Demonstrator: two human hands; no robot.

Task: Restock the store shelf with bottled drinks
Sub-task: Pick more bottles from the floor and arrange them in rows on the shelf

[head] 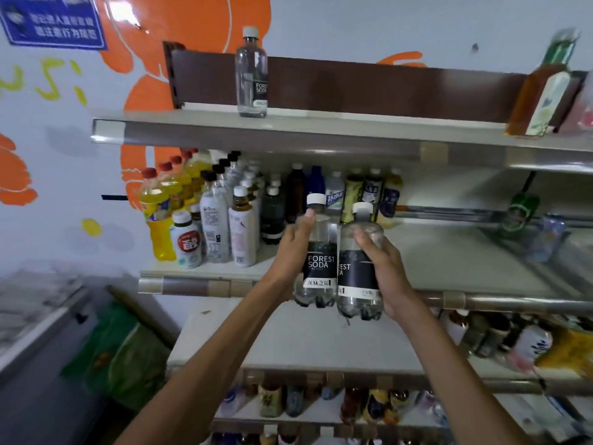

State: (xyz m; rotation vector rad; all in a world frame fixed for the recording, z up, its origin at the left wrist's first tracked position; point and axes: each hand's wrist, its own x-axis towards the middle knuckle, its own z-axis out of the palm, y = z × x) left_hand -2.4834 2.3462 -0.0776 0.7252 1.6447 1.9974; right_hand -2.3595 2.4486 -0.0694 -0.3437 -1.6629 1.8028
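Note:
I hold two clear soda bottles with black "Forest Soda" labels and white caps, upright and side by side, in front of the second shelf [449,252]. My left hand [293,248] grips the left soda bottle [317,252] from its left side. My right hand [385,268] wraps the right soda bottle [359,268] from the right. A third matching soda bottle [252,72] stands alone on the top shelf [321,130], left of centre.
Many mixed drink bottles [211,213] crowd the second shelf's left part; its right part holds a green bottle [518,213]. An amber tea bottle [539,97] stands at the top shelf's right end. Lower shelves [321,345] carry more drinks. A freezer [41,316] stands left.

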